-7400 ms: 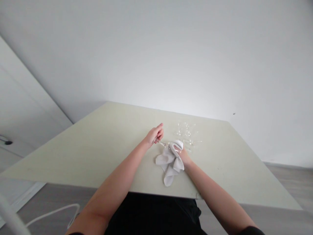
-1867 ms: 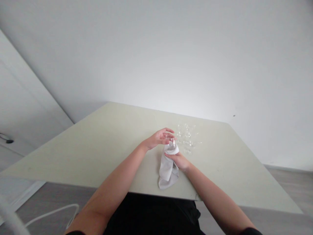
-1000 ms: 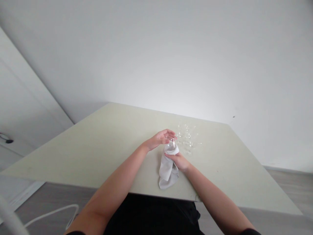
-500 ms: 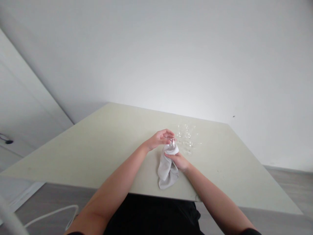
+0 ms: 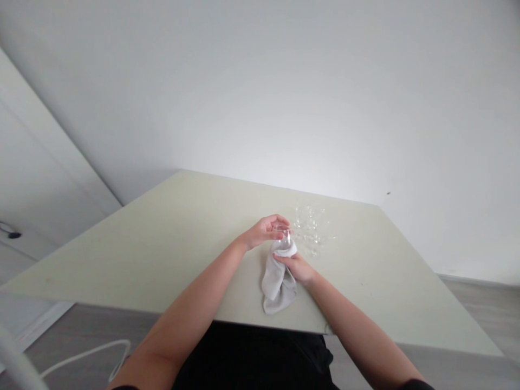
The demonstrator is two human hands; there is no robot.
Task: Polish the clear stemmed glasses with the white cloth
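Observation:
A clear drinking glass (image 5: pixel 285 238) is held upright between my hands, near the middle of the table. The fingers and thumb of my left hand (image 5: pixel 271 226) are curled round its rim. My right hand (image 5: pixel 296 265) grips a light grey cloth (image 5: pixel 280 279) wrapped about the lower part of the glass, so that part is hidden. One end of the cloth hangs down toward the table's front edge. Just beyond my right hand stand several clear glasses (image 5: pixel 311 222) in a close group; their outlines are faint.
The pale table (image 5: pixel 162 244) reaches back to a white wall (image 5: pixel 260 97). A white cabinet door (image 5: pixel 49 162) with a dark handle is on the left. At lower left a white cable (image 5: pixel 89 350) loops above the grey floor.

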